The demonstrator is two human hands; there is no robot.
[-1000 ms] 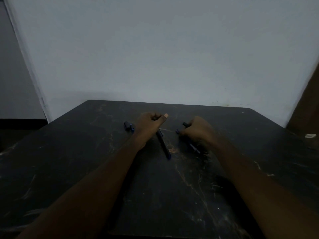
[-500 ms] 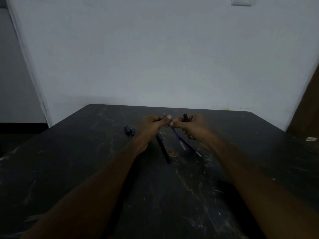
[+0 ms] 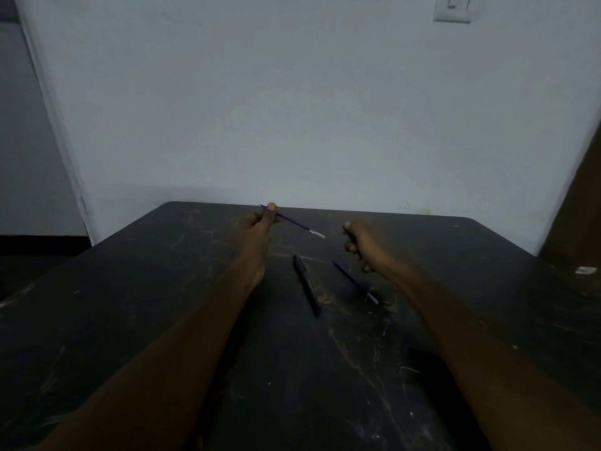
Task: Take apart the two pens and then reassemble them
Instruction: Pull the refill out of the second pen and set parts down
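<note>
My left hand is raised above the dark table and pinches a thin blue ink refill, whose silver tip points right. My right hand is closed around a dark pen barrel; only its top end shows above the fingers. Between my forearms a dark pen lies on the table. A second blue refill with a silver tip lies just right of it, partly under my right hand.
The table is black and scratched, and its far edge meets a pale wall. A small white object lies near the table's right edge. A light switch plate is on the wall at the top right.
My hands have come apart: the left drew a blue refill up and to the left, and the right moved right with the barrel. The small blue cap at the left is hidden behind my left arm.
</note>
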